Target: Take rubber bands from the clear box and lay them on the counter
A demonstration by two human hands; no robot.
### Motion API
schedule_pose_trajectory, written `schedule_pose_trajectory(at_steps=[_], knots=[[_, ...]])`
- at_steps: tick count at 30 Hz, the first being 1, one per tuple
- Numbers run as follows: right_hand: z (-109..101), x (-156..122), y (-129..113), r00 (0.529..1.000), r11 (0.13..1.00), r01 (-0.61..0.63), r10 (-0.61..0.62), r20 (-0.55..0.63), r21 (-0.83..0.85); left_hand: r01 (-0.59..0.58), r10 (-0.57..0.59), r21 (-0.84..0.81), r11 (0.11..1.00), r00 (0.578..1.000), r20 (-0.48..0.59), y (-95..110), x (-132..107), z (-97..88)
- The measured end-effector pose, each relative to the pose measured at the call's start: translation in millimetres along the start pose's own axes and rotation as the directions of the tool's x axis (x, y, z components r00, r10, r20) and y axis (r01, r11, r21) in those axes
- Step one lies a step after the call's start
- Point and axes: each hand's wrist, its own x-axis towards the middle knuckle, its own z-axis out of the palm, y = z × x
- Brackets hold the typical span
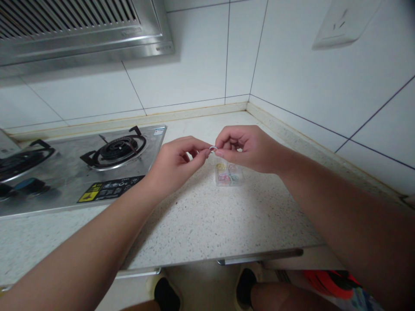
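A small, pale ring-shaped piece (213,147) is held up between my two hands, above the counter. My left hand (181,160) pinches its left side between thumb and forefinger. On the other side, my right hand (248,149) pinches it with thumb and forefinger, the remaining fingers curled in. Just below the fingertips, a clear plastic box (228,183) with compartments rests on the counter. Small yellow, pink and greenish pieces show inside it. The right hand covers part of the box's far end. What the ring is exactly is too small to make out.
The speckled countertop (207,224) runs to the tiled wall corner. On the left lies a gas stove (119,151) with black pan supports and knobs. A range hood (129,34) hangs above it. A wall socket (343,21) is at upper right. A drawer handle (259,257) juts from the front edge.
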Motion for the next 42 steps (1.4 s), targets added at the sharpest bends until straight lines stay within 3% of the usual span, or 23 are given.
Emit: schedule_pose_trajectory(at_steps=[42], knots=[[-1.1, 0.7, -2.0, 1.0, 1.0, 0.001, 0.0, 0.006, -0.024, 0.055, -0.056, -0.033, 0.998, 0.998, -0.015, 0.3, -1.9, 0.0]])
